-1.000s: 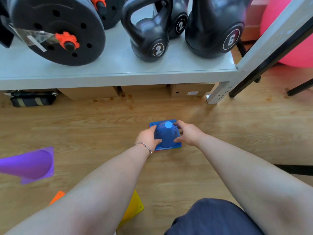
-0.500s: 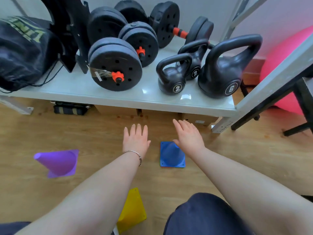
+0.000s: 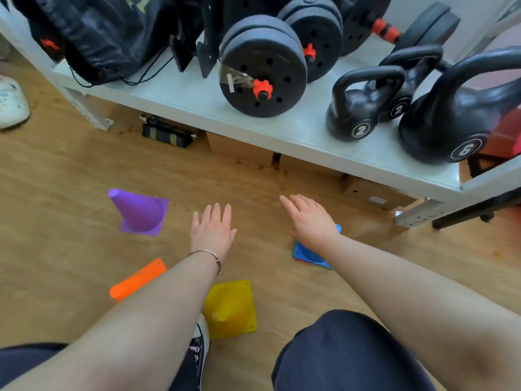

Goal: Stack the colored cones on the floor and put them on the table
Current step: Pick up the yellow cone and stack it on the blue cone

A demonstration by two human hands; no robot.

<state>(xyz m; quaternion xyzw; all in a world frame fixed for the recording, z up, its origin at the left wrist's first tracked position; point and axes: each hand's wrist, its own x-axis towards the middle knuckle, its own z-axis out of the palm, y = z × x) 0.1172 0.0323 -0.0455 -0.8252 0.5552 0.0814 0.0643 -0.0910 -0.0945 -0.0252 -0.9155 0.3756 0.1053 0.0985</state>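
Observation:
A blue cone (image 3: 308, 253) stands on the wooden floor with other coloured bases under it; my right hand (image 3: 310, 221) hovers over it, fingers spread, hiding most of it. My left hand (image 3: 212, 231) is open, palm down, above bare floor between the blue and purple cones. A purple cone (image 3: 139, 211) stands upright to the left. An orange cone (image 3: 138, 279) lies on its side beneath my left forearm. A yellow cone (image 3: 229, 309) stands near my left foot. Neither hand holds anything.
A low grey shelf (image 3: 197, 103) runs across the back with dumbbell plates (image 3: 262, 71), kettlebells (image 3: 363, 105) and a black bag (image 3: 93, 38). Cardboard boxes (image 3: 375, 193) sit beneath it. A white shoe (image 3: 11, 103) lies at far left. My knees fill the bottom edge.
Both hands let go of the blue cone stack and lifted off it, fingers spreading. The view swung left and back, bringing the purple, orange and yellow cones into sight.

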